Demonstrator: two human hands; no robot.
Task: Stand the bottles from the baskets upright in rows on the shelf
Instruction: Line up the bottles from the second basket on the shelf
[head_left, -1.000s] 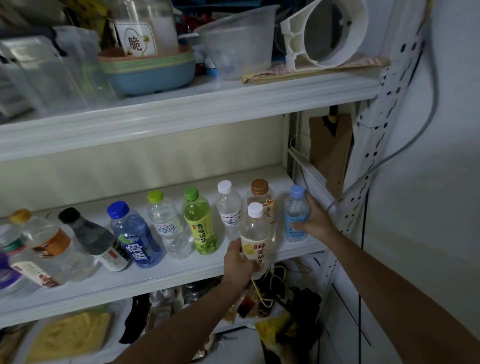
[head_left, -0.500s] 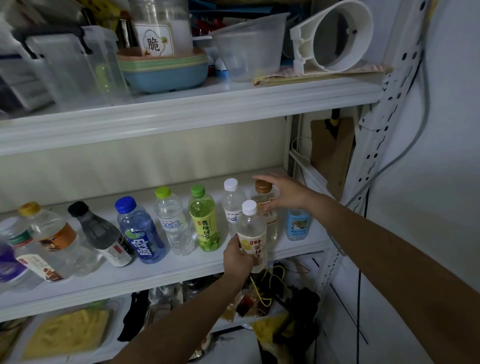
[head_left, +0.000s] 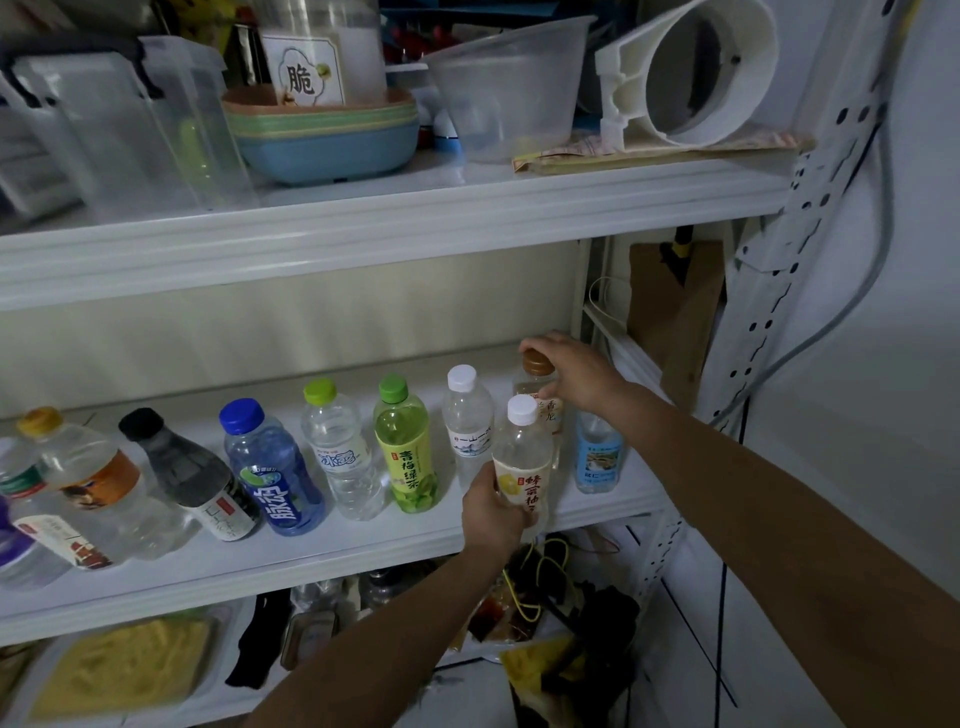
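The left hand grips the yellow-labelled bottle low on its body, fingers curled round it. The bottle stands upright above those fingers at the front edge of the shelf; its base is hidden behind the hand, so I cannot tell whether it rests on the board. The right hand arches over the brown-capped bottle, with the fingers bent past the cap and the thumb at the neck, apparently pinching it. The brown-capped bottle stands just behind the gripped one. A blue-labelled bottle stands below the right wrist, and a green tea bottle stands left of the left fingers.
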